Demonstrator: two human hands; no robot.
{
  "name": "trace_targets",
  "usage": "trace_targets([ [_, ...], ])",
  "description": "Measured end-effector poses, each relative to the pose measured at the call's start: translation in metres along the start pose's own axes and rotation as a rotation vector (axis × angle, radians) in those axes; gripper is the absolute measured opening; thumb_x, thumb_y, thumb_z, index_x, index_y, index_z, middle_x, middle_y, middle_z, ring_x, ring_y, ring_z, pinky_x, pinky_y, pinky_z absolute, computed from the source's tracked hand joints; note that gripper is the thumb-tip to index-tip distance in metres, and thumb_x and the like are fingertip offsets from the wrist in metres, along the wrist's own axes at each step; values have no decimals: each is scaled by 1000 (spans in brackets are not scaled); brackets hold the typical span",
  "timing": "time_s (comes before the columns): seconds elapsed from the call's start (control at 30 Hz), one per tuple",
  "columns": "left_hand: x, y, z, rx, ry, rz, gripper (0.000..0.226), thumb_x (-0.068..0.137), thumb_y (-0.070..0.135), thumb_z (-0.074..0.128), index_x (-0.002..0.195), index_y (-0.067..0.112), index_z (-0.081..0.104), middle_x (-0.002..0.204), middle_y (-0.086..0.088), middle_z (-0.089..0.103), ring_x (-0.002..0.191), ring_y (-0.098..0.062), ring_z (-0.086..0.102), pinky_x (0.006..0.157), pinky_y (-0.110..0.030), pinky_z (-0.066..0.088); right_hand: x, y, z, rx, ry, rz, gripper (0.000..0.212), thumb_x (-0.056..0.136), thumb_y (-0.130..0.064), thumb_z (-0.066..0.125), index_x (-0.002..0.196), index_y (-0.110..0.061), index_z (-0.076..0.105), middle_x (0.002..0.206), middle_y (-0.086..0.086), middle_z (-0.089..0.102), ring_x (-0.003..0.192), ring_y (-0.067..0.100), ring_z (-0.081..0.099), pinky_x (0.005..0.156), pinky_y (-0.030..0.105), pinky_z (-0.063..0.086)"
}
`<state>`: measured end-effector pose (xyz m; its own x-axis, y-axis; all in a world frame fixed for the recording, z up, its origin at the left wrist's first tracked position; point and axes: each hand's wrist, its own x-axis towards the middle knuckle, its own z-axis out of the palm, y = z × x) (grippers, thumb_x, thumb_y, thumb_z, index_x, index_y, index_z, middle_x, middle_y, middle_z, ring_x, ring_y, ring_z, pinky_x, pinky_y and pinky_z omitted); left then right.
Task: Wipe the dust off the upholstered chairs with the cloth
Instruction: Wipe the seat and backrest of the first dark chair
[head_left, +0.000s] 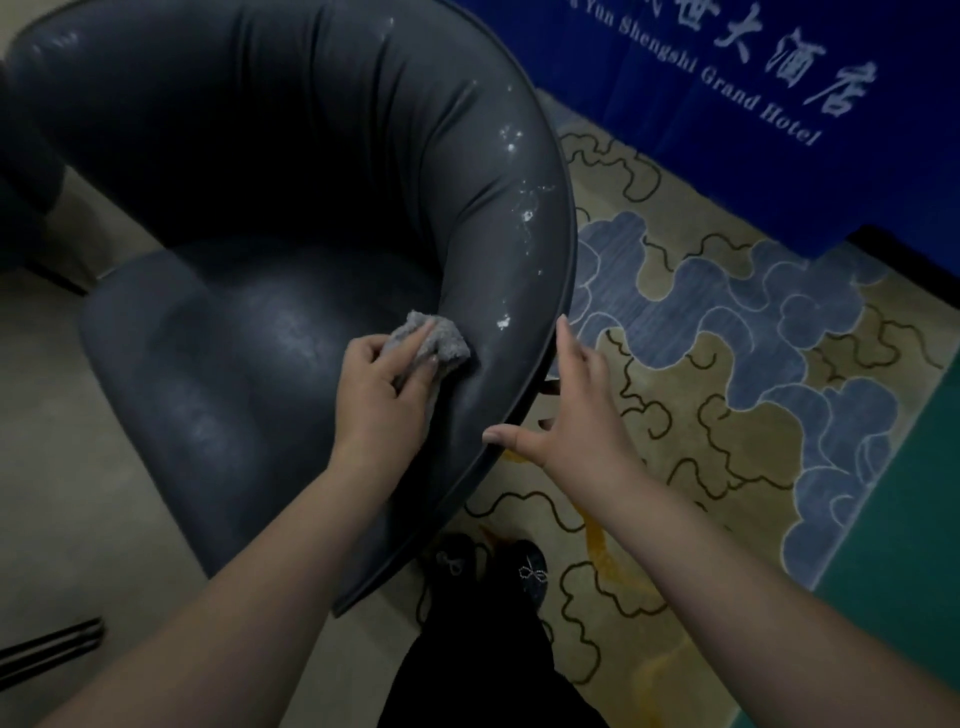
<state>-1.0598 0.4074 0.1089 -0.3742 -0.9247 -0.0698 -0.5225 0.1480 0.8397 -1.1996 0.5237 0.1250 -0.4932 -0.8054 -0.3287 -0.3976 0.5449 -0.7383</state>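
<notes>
A dark grey-blue tub chair (270, 332) with a curved back fills the left and middle of the view. White dusty specks (519, 208) dot the inner side of its right armrest. My left hand (379, 389) grips a bunched grey cloth (441, 340) and presses it against the inside of that armrest, just below the specks. My right hand (566, 415) spreads its fingers over the armrest's outer rim, with the thumb resting on top of the rim and the other fingers straight.
A patterned carpet (727, 364) in beige and blue lies to the right of the chair. A blue hotel-branded cloth (779, 104) hangs at the top right. My dark shoes (488, 566) stand close behind the chair. Another dark chair edge (26, 171) sits far left.
</notes>
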Motion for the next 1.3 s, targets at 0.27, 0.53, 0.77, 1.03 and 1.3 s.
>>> trace_targets([
  [0.27,9,13,25,151,-137,343,48,89,9,63,128,35,55,114,0,43,107,-20,47,98,-26,41,24,7,-9,16,5,9,128,58,-51,83,148,-36,-7,146,-10,20,96,-21,15,76,1,25],
  [0.53,37,31,25,51,-60,267,45,89,19,63,126,45,55,110,11,39,105,-2,45,93,-12,37,55,4,-30,66,27,-6,121,61,-51,81,148,-39,-2,149,-8,20,122,3,35,93,20,33],
  [0.77,67,6,32,-17,-54,114,43,91,15,61,127,38,56,110,3,38,98,10,44,91,-2,32,71,2,-36,1,12,12,125,59,-52,82,146,-43,-8,148,-16,13,124,-2,26,95,20,29],
  [1.03,98,61,46,275,-264,634,42,83,20,70,123,32,64,113,-11,49,101,-29,48,87,-43,45,90,-5,-49,-8,-16,16,128,57,-48,84,149,-37,-5,150,-13,13,133,6,27,98,21,33],
  [1.3,114,40,43,20,45,127,45,90,19,63,125,44,50,113,-3,40,97,6,43,90,-3,31,127,-3,-77,-43,-109,-26,127,57,-52,83,148,-39,-5,146,-27,10,125,-5,22,101,22,27],
])
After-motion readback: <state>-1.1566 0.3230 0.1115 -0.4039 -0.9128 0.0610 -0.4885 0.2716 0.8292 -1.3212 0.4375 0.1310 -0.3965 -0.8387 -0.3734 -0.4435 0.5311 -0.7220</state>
